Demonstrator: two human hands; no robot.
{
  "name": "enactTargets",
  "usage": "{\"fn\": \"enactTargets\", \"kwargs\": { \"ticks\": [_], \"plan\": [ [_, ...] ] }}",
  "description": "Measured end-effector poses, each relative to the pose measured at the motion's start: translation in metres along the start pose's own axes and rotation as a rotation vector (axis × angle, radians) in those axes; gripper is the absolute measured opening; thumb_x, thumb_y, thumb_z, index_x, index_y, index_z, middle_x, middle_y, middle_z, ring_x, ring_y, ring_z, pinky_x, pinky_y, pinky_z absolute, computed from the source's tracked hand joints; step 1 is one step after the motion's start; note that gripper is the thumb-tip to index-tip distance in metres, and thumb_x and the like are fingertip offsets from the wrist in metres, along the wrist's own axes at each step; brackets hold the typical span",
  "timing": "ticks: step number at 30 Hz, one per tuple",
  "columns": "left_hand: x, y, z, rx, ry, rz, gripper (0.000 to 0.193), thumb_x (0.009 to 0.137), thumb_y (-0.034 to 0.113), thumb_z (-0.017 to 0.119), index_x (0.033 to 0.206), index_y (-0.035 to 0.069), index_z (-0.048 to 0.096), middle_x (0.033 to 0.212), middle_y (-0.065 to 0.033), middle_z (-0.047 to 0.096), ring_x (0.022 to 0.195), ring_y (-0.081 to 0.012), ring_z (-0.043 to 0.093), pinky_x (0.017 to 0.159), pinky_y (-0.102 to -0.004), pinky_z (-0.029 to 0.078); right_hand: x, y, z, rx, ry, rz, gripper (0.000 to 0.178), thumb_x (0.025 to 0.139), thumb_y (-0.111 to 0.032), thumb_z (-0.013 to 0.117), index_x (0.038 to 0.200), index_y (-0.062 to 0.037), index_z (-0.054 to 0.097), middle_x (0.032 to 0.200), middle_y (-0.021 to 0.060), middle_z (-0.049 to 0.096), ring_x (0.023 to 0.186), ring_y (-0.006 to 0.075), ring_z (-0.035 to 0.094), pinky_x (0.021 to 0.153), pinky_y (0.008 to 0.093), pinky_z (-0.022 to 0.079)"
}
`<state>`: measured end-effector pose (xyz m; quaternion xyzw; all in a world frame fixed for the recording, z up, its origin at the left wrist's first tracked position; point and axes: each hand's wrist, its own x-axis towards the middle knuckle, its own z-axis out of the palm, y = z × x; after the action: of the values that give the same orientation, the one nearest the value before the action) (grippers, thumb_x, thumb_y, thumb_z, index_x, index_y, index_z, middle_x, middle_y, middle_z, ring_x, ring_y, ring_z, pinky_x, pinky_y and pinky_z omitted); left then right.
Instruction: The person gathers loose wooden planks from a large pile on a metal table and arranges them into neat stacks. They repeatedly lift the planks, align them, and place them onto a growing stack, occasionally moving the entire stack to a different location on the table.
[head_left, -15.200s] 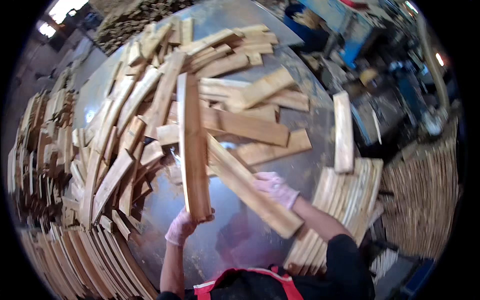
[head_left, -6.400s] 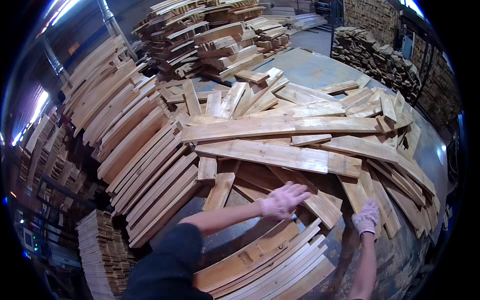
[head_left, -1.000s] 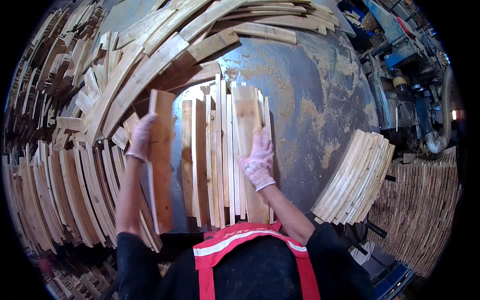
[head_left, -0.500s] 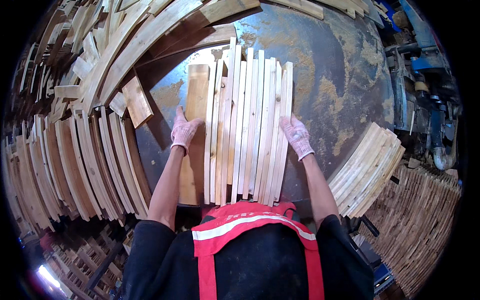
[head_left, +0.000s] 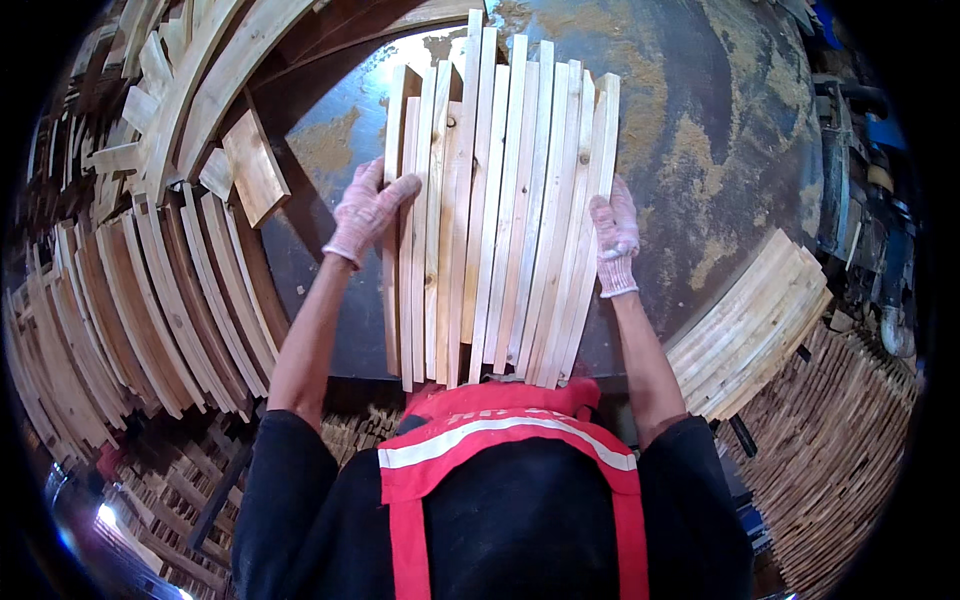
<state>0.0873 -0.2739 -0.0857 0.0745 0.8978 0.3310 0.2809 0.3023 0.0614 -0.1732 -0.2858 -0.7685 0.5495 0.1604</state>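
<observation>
A row of pale wooden slats [head_left: 495, 210] stands on edge in front of me, packed side by side with uneven far ends. My left hand [head_left: 372, 212], in a pinkish knit glove, grips the row's left side. Its thumb lies over the top of the outermost slat [head_left: 393, 250], and its other fingers are on the outer side. On the opposite side my gloved right hand [head_left: 615, 232] presses against the last slat, fingers partly hidden along its outer face. Between both hands the row is held together; its near ends reach my red apron [head_left: 505, 410].
The dark metal table [head_left: 700, 60] is streaked with sawdust. Curved boards [head_left: 225, 85] and a short offcut [head_left: 255, 168] lie at left, above stacked slats [head_left: 160, 310]. A small slat stack [head_left: 750, 325] sits at right, near a larger wood pile [head_left: 830, 440] and machinery [head_left: 880, 170].
The flat board at the row's left has been tipped up on edge against the other slats. My left hand has closed in on it; my right hand has shifted along the right side.
</observation>
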Motion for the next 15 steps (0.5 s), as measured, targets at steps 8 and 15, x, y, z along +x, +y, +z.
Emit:
{"fn": "enactTargets", "kwargs": {
  "ticks": [8, 15],
  "plan": [
    [-0.007, 0.023, 0.034, -1.041, -0.012, -0.23, 0.079, 0.089, 0.018, 0.07, 0.157, 0.006, 0.032, 0.121, -0.0112, 0.062, 0.105, -0.0174, 0.062, 0.095, -0.0343, 0.052, -0.01, -0.006, 0.012, 1.23, -0.166, 0.553, 0.065, 0.098, -0.024, 0.071, 0.149, -0.0008, 0.036, 0.127, 0.0174, 0.065, 0.107, 0.0216, 0.07, 0.094, 0.0291, 0.061],
    [-0.01, 0.022, 0.006, -1.056, -0.162, -0.176, 0.074, 0.083, 0.019, 0.083, 0.147, 0.008, 0.048, 0.122, -0.0086, 0.068, 0.113, -0.0214, 0.066, 0.105, -0.0374, 0.053, 0.005, -0.05, 0.005, 0.765, -0.064, 0.631, 0.038, 0.104, -0.018, 0.054, 0.138, -0.0006, 0.056, 0.122, 0.0149, 0.07, 0.114, 0.0223, 0.069, 0.103, 0.0332, 0.055]
  ]
}}
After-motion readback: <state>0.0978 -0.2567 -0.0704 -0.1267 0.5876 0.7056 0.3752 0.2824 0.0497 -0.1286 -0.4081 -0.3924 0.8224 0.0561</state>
